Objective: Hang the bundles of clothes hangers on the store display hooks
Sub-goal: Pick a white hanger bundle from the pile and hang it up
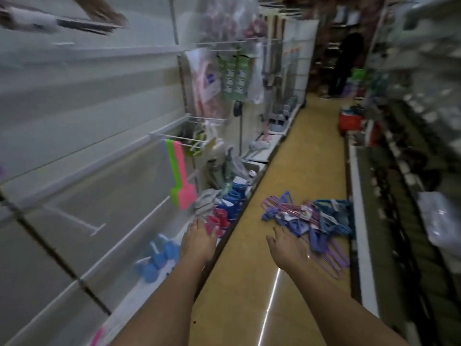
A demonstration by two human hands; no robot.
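Yellow glossy floor tiles run down a narrow shop aisle between a white slatted display wall and dark stocked shelves. Nearest, both bare forearms stretch forward and down over the aisle. The left hand hangs palm down above the edge of the low white base shelf, fingers straight and slightly spread, holding nothing. The right hand reaches lower, fingers relaxed and parted, empty, just short of the heap of purple, pink and blue plastic clothes hanger bundles lying on the floor. The bundles carry paper labels, too blurred to read. A bare white wire display hook sticks out of the wall. Farther along hang neon green and pink plastic paddles. At the far end stands a person in dark clothes.
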